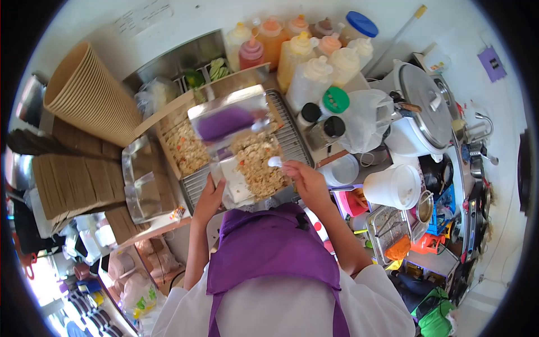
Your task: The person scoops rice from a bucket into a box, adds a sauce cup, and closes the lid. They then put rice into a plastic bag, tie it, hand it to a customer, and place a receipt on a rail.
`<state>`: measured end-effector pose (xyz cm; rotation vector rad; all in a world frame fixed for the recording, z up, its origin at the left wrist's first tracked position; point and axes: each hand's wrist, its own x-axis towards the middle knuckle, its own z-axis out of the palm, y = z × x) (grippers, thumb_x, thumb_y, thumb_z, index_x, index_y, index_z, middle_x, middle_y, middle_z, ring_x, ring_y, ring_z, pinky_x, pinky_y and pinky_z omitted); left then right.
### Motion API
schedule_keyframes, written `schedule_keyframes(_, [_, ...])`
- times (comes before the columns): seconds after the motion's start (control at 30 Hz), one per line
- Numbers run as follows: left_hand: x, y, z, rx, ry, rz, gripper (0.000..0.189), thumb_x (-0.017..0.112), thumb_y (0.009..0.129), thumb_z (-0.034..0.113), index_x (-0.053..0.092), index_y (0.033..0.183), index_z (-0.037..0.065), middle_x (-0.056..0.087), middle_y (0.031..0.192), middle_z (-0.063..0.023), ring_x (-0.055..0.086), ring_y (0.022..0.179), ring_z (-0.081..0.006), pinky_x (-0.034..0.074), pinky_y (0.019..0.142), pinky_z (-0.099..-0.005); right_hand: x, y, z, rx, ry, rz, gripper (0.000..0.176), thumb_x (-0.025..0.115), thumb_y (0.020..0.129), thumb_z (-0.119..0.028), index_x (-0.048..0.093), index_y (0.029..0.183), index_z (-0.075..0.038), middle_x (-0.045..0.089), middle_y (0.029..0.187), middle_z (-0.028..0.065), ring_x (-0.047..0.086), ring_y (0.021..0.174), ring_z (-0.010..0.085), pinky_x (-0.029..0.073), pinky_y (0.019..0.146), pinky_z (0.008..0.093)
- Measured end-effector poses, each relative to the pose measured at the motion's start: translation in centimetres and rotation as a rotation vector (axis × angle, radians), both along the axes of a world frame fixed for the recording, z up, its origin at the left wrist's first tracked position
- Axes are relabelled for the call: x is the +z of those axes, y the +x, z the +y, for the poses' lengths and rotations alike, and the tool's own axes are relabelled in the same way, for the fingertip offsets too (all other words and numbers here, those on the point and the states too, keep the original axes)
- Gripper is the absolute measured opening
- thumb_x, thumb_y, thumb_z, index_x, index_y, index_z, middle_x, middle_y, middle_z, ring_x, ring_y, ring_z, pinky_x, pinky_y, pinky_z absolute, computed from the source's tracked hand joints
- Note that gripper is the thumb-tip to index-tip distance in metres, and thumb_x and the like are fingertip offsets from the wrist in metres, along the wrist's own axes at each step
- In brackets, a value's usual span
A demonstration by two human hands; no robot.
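My left hand (209, 197) is closed around the lower left edge of a hinged, shiny rectangular container (231, 180). Its raised back part reflects purple. Fried rice (258, 165) with orange bits fills the right side, beside a pale area on the left. Pinched in my right hand (306, 181) is a white spoon (275, 162), its end at the rice. Behind the container, a cardboard takeaway box (163, 132) holds more rice (184, 149). It sits on a wire rack (293, 126).
Stacked paper bowls (92, 90) and folded cardboard boxes (73, 185) stand left, near a clear plastic container (140, 182). Several sauce bottles (295, 53) line the back. To the right are shaker jars (334, 101), a large lidded pot (424, 106) and a white bucket (393, 186).
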<state>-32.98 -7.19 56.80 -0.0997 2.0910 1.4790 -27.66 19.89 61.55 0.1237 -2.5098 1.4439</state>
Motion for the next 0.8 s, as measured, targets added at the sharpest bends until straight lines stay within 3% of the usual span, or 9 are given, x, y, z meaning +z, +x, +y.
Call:
schedule_keyframes(0.07, [-0.9,0.0,0.3,0.054,0.006,0.153,0.043,0.043,0.095,0.022,0.036,0.135,0.007,0.060,0.086,-0.0105,0.056,0.057,-0.0136,0.046,0.047,-0.0264,0.7,0.0,0.5,0.002,-0.131,-0.119,0.022,0.055,0.092,-0.013,0.057,0.110,-0.001,0.065,0.100,0.0152,0.066,0.088,0.0250,0.052,0.076,0.0322])
schedule_keyframes(0.17, [-3.8,0.0,-0.4,0.066,0.005,0.338,0.041,0.042,0.095,0.023,0.040,0.133,0.007,0.060,0.084,-0.0101,0.055,0.055,-0.0131,0.045,0.047,-0.0267,1.3,0.0,1.0,0.026,-0.601,-0.047,0.024,0.049,0.094,-0.009,0.049,0.116,-0.001,0.062,0.109,0.0173,0.065,0.094,0.0235,0.052,0.084,0.0336])
schedule_keyframes(0.2, [-4.4,-0.1,-0.8,0.062,-0.001,0.392,0.041,0.041,0.095,0.023,0.041,0.132,0.006,0.060,0.084,-0.0101,0.055,0.055,-0.0130,0.045,0.047,-0.0268,2.1,-0.2,1.9,0.091,-0.646,-0.053,0.028,0.043,0.093,-0.004,0.041,0.121,-0.002,0.059,0.113,0.0198,0.063,0.100,0.0269,0.051,0.089,0.0353])
schedule_keyframes(0.3, [-1.9,-0.2,-1.4,0.058,-0.051,0.080,0.040,0.040,0.095,0.023,0.042,0.132,0.006,0.060,0.084,-0.0103,0.056,0.055,-0.0139,0.046,0.048,-0.0270,4.5,-0.5,4.9,0.072,-0.899,-0.063,0.030,0.044,0.093,-0.003,0.039,0.122,-0.003,0.060,0.112,0.0207,0.062,0.102,0.0303,0.050,0.091,0.0348])
schedule_keyframes(0.33, [-1.6,-0.1,-1.5,0.062,-0.053,0.087,0.040,0.040,0.095,0.023,0.042,0.131,0.006,0.060,0.084,-0.0104,0.057,0.055,-0.0143,0.046,0.048,-0.0272,5.8,-0.5,5.8,0.003,-0.984,-0.055,0.030,0.045,0.093,-0.003,0.038,0.122,-0.004,0.059,0.112,0.0223,0.062,0.102,0.0333,0.051,0.090,0.0352])
schedule_keyframes(0.63, [-0.3,0.2,-0.7,0.125,-0.116,0.140,0.038,0.044,0.094,0.026,0.044,0.126,0.006,0.059,0.076,-0.0085,0.057,0.052,-0.0149,0.047,0.045,-0.0281,10.1,-0.7,16.8,-0.427,-0.970,0.461,0.026,0.047,0.094,-0.006,0.042,0.120,-0.004,0.057,0.115,0.0262,0.064,0.098,0.0326,0.054,0.085,0.0369])
schedule_keyframes(0.77, [-0.3,0.5,-0.8,0.148,-0.162,0.133,0.047,0.048,0.094,0.030,0.039,0.135,0.008,0.059,0.074,-0.0074,0.053,0.050,-0.0138,0.044,0.046,-0.0277,11.5,-0.9,23.3,-0.610,-0.624,0.796,0.025,0.048,0.095,-0.010,0.043,0.118,-0.003,0.059,0.112,0.0254,0.064,0.095,0.0313,0.053,0.086,0.0372])
schedule_keyframes(0.8, [-0.2,0.7,-0.8,0.157,-0.159,0.123,0.048,0.048,0.095,0.031,0.038,0.136,0.008,0.059,0.074,-0.0075,0.053,0.050,-0.0138,0.044,0.046,-0.0277,11.8,-1.2,25.4,-0.631,-0.532,0.762,0.024,0.048,0.095,-0.010,0.043,0.118,-0.003,0.060,0.110,0.0244,0.065,0.093,0.0303,0.053,0.085,0.0368])
